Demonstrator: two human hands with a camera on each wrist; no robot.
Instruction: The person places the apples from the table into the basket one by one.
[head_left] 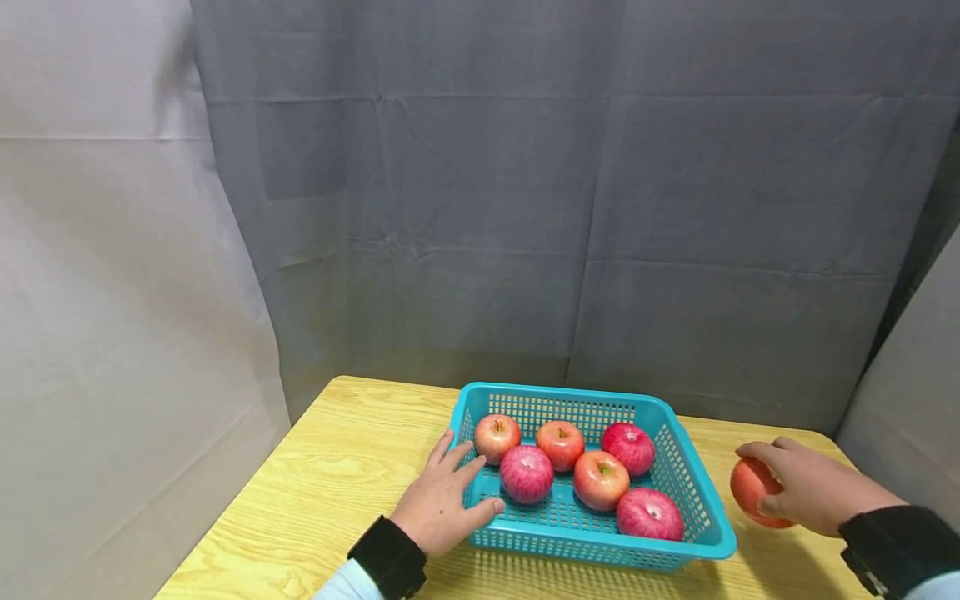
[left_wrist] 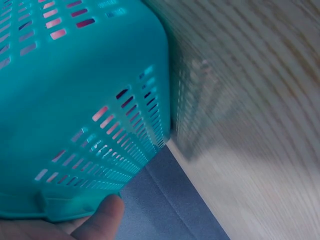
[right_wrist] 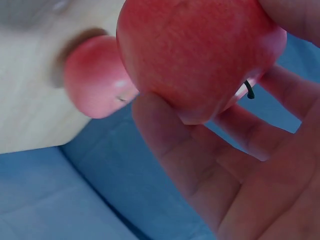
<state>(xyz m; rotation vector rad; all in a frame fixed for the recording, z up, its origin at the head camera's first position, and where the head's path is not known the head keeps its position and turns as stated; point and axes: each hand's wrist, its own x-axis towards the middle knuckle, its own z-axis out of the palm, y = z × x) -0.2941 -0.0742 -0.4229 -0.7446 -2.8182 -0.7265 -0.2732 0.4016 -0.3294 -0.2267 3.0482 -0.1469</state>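
Observation:
A teal plastic basket (head_left: pixel 555 392) stands on the wooden table (head_left: pixel 337 475) with several red apples (head_left: pixel 527 473) inside. My left hand (head_left: pixel 442 500) lies against the basket's left wall, fingers spread and straight, thumb along the lower side. The left wrist view shows that basket wall (left_wrist: pixel 75 100) close up, with my thumb (left_wrist: pixel 102 220) under the rim. To the right of the basket, my right hand (head_left: pixel 813 487) grips a red apple (head_left: pixel 752 492) low over the table. In the right wrist view, my fingers (right_wrist: pixel 190 165) curl round this apple (right_wrist: pixel 195 55).
The right wrist view shows a second red apple (right_wrist: pixel 92 80) on the table beyond the held one; the head view hides it. Grey cloth (head_left: pixel 600 208) hangs behind the table. The table's left part is bare wood.

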